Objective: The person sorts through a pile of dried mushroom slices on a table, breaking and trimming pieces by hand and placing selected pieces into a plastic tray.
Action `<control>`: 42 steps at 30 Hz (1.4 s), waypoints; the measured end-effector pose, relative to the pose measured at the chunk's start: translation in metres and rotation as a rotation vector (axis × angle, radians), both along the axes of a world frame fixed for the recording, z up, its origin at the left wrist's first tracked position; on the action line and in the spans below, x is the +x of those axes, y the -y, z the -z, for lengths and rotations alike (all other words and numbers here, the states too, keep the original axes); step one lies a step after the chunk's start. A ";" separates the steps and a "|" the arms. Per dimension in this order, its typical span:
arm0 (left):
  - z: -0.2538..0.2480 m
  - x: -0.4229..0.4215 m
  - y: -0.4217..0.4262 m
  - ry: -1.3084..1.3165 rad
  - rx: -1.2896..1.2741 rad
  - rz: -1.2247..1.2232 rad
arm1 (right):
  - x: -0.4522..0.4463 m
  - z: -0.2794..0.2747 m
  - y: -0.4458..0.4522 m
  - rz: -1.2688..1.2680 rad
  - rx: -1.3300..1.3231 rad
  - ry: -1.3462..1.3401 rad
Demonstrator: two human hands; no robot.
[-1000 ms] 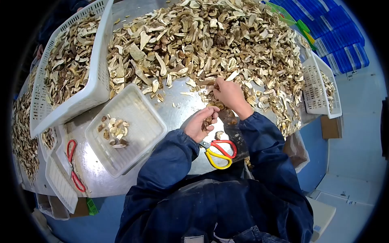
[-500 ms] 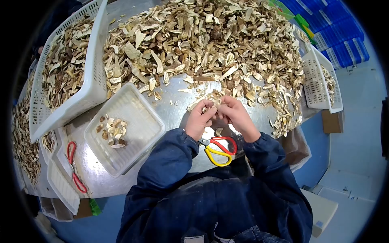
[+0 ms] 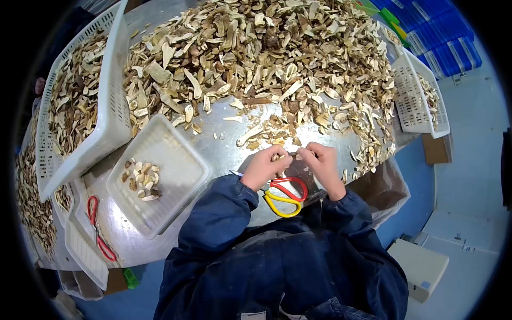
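My left hand (image 3: 265, 167) is closed, with a pale dried mushroom slice (image 3: 277, 157) partly showing between its fingers. Just to its right, my right hand (image 3: 324, 166) has thumb and forefinger pinched together; whatever is between them is too small to make out. The fingertips of both hands are a little apart. Below them on the metal table lies a pair of scissors (image 3: 288, 203) with one red and one yellow handle, its blades partly under my left hand. Loose mushroom slices (image 3: 250, 135) lie just beyond my hands, at the edge of a large pile (image 3: 256, 53).
A shallow plastic tray (image 3: 121, 198) with several mushroom pieces stands left. Beside it are red-handled scissors (image 3: 96, 226) and a tall white basket (image 3: 114, 101) full of slices. Another white basket (image 3: 412, 101) is at right, near blue crates (image 3: 448, 56). A lined bin (image 3: 392, 192) sits below the table edge.
Both hands have come slightly down toward my body, and their fingertips, which were together, have parted a little. My view has shifted slightly.
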State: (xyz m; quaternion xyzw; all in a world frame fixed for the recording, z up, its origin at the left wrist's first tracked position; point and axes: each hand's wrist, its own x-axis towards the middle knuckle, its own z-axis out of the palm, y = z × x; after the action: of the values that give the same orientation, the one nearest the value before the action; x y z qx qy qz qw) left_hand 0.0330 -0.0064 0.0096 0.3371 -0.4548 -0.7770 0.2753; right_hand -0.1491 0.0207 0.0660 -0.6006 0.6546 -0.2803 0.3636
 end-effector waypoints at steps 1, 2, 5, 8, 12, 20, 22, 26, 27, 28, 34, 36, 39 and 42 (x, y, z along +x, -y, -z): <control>-0.002 0.003 0.002 -0.105 0.097 0.011 | -0.004 -0.005 0.007 -0.042 0.047 -0.025; -0.005 0.007 0.004 -0.211 0.195 0.022 | -0.006 -0.006 0.013 -0.023 0.154 0.054; -0.012 0.008 0.004 -0.367 0.336 0.039 | -0.006 0.007 0.044 -0.005 -0.106 -0.194; -0.006 0.007 0.005 -0.415 0.379 0.034 | 0.009 0.022 0.068 -0.041 -0.285 -0.456; -0.007 0.010 0.008 -0.396 0.415 -0.051 | 0.015 0.035 0.078 -0.068 -0.357 -0.542; -0.005 0.003 0.007 -0.306 0.279 -0.243 | 0.034 -0.012 0.027 -0.099 -0.318 -0.408; 0.003 0.003 0.006 -0.324 0.295 -0.195 | 0.041 -0.001 0.018 -0.116 -0.372 -0.375; -0.003 0.007 0.008 -0.319 0.343 -0.206 | 0.045 -0.006 0.010 -0.105 -0.300 -0.238; -0.005 0.008 0.009 -0.314 0.352 -0.205 | 0.043 -0.010 0.009 -0.084 -0.254 -0.198; -0.004 0.008 0.008 -0.254 0.313 -0.185 | 0.040 -0.011 0.009 -0.081 -0.263 -0.188; 0.008 0.000 0.001 0.058 -0.328 -0.252 | 0.034 -0.012 0.009 -0.156 -0.365 -0.300; -0.003 0.001 -0.001 0.258 -0.530 -0.307 | 0.033 -0.008 0.007 -0.191 -0.388 -0.414; -0.013 0.003 -0.003 0.403 -0.682 -0.323 | 0.032 -0.007 0.007 -0.198 -0.388 -0.382; -0.009 0.003 -0.003 0.404 -0.734 -0.274 | 0.031 -0.008 0.006 -0.210 -0.308 -0.377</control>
State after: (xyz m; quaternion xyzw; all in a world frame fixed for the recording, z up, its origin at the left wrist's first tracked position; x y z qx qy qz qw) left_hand 0.0364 -0.0032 0.0189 0.4194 -0.6964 -0.4388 0.3828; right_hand -0.1183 0.0146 0.0736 -0.7550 0.5946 -0.2204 0.1666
